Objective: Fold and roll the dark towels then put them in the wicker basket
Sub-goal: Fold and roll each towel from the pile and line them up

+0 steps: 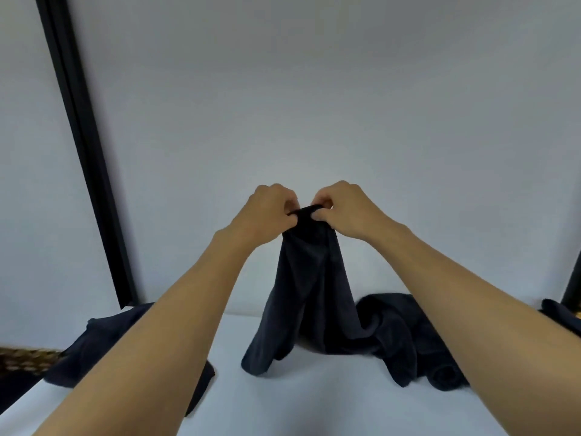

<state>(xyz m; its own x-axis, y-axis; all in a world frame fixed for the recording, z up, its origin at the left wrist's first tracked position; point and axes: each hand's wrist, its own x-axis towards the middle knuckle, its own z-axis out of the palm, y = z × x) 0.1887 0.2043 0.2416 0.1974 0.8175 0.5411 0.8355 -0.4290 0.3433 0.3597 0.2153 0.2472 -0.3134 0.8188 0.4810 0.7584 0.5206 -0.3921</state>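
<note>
Dark towel (pixel 309 287) in head view, raised above white table (pixel 314 404), hanging in loose vertical folds, lower end resting on the tabletop. Top edge bunched and pinched between left hand (pixel 267 212) and right hand (pixel 349 209), fingers and thumbs of both curled onto the cloth, the two hands close together. Both forearms bare, reaching forward from the bottom corners.

Second towel (pixel 399 335) crumpled on the table just right of the held one, partly under the right forearm; contact between the two not determinable. Third towel (pixel 94 347) lying at left, partly hidden under the left forearm. Wicker basket (pixel 22 360) at far left edge, only a strip of woven rim visible, beside the third towel; contents not discernible. Further dark cloth (pixel 558 313) at far right edge, cut off by the frame. Black post (pixel 85 152) slanting across pale wall (pixel 314 89) at left.
</note>
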